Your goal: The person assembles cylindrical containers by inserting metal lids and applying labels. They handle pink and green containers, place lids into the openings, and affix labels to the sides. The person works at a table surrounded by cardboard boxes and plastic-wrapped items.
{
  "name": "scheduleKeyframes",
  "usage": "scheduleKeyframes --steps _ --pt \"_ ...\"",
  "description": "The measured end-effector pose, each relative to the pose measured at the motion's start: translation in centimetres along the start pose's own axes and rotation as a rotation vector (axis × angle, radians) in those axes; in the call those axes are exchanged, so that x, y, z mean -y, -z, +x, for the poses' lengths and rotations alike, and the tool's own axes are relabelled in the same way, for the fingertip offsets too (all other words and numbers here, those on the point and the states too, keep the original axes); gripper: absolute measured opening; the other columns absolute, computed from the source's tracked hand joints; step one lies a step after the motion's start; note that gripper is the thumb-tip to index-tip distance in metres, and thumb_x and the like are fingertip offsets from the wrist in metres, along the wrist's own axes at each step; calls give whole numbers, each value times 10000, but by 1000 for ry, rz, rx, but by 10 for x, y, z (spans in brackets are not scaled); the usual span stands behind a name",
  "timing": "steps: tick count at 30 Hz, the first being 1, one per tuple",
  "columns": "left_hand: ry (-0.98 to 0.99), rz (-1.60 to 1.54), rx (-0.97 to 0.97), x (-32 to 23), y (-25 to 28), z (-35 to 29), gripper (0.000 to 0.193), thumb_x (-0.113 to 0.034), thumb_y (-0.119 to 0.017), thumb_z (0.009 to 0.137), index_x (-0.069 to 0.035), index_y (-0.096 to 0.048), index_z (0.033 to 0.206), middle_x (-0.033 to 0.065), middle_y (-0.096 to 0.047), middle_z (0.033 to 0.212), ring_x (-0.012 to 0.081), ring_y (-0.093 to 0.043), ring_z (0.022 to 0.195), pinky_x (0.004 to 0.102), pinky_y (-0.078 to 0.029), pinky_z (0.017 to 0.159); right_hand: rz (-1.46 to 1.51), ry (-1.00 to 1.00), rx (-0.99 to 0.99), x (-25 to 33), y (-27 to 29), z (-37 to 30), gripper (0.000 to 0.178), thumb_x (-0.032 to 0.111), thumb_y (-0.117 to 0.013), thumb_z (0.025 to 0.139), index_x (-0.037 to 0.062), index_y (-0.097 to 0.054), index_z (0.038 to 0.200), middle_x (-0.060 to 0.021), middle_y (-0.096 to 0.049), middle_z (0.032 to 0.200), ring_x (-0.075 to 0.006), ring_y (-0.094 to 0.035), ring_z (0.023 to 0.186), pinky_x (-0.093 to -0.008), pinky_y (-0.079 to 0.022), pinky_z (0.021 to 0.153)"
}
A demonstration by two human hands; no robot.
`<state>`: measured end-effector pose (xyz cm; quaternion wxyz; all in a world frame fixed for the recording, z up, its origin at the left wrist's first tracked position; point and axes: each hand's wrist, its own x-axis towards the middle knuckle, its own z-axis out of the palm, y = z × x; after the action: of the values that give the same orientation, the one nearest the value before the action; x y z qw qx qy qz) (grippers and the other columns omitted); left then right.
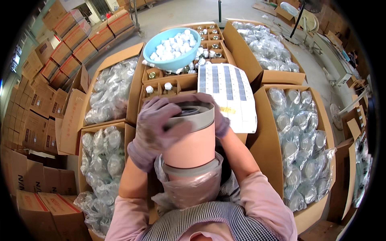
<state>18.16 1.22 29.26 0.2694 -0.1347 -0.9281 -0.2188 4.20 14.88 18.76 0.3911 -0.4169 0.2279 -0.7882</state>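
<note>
In front of my body stands a pink cylindrical container [191,148] with a grey rim and something dark and round in its top. Its lower part sits in a clear plastic bag [193,186]. My gloved right hand [217,114] grips the far right side of the rim, its fingers partly hidden behind it. At the left of the rim is my gloved left hand [155,124], fingers spread apart and the thumb smeared by motion over the edge. Just beyond, white-capped bottles [168,86] stand in a divided carton [189,83].
A light blue basin [171,64] of white caps rests on the cartons ahead. Beside it lies a printed sheet [227,96]. Open cartons of plastic-wrapped clear items flank me on the left [102,150] and right [299,136]. Stacked boxes [72,40] stand at the far left.
</note>
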Motion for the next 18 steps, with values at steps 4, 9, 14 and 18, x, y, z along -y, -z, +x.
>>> scheduleKeyframes --steps 4,9,14,18 --pt "237 -1014 49 69 -16 -35 470 -389 -520 1007 36 -659 1153 228 -599 1307 361 -524 1292 456 -411 1078 -617 41 -39 49 -30 -13 695 450 -253 1053 -106 -602 1279 -225 -536 1412 -306 -493 1322 -382 -328 1141" --pt "-40 -435 -130 0 3 8 294 -56 -572 882 9 -696 1141 194 -684 1156 326 -624 1123 414 -469 1008 -479 100 -215 49 -15 -8 569 348 -266 1086 -71 -561 1333 -187 -660 1276 -271 -608 1211 -378 -380 1128" --pt "-124 -1003 -274 62 -39 -28 467 -419 -624 863 30 -753 875 165 -711 840 335 -652 971 509 -419 1057 -1311 109 -109 63 -78 -5 278 147 -532 985 -23 -646 1174 -199 -716 1065 -333 -694 1003 -382 -540 893" --pt "-124 -1182 -215 79 -60 -25 490 -438 -528 952 7 -715 869 188 -667 950 375 -564 1170 548 -348 1111 -1053 -61 -3 73 -60 -6 498 310 -416 1025 -80 -639 1243 -211 -710 1130 -295 -668 1100 -351 -485 992"
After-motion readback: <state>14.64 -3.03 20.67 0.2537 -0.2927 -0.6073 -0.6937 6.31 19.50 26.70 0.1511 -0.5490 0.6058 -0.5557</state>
